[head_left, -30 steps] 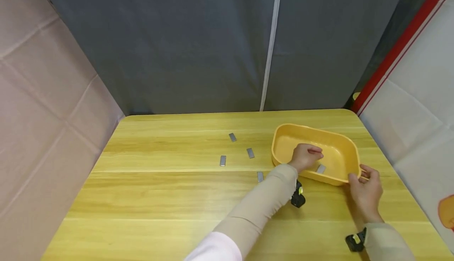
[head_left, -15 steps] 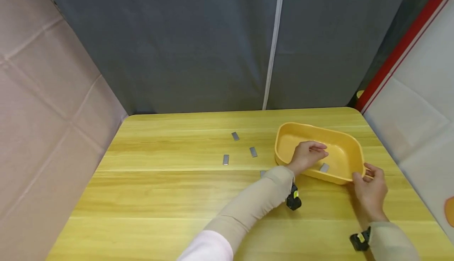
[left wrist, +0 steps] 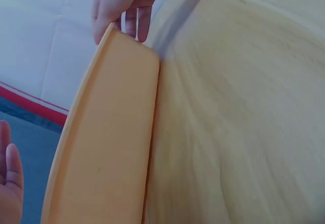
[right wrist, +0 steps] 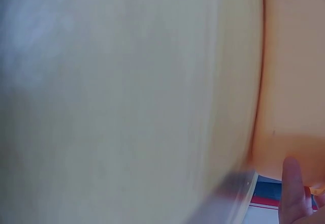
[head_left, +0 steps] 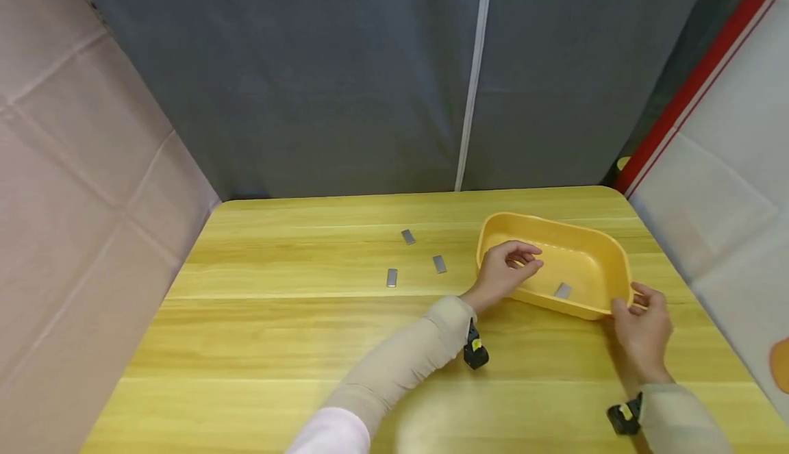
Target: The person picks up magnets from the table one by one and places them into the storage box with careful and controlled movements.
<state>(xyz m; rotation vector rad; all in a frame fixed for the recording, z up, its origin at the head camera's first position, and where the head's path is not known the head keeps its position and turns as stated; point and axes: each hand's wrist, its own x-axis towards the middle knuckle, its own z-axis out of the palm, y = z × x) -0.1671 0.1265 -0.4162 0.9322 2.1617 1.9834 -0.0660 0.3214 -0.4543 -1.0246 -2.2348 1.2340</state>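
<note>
My left hand (head_left: 507,269) hovers over the left part of a yellow plastic tray (head_left: 594,238), thumb and fingers apart with nothing between them. In the left wrist view, its fingers (left wrist: 14,165) show at the left edge, beside the tray's outer wall (left wrist: 109,132). At the tray's near right corner, my right hand (head_left: 644,327) grips the rim, thumb on the near side and fingers round the end. Inside the tray lies one small grey rectangular piece (head_left: 563,291). Three similar grey pieces lie on the table to the left: one at the back (head_left: 408,237), another (head_left: 439,264) and a third (head_left: 392,277).
The wood-grain table (head_left: 277,344) reaches back to a dark grey curtain (head_left: 345,98). A pale cloth wall (head_left: 92,187) stands at the left, a white one with a red band (head_left: 696,77) at the right. My left sleeve (head_left: 407,355) crosses the table's middle.
My left hand has drawn back to the left across the tray and its fingers have spread. The left sleeve now hides a grey piece seen before. The right hand keeps its hold.
</note>
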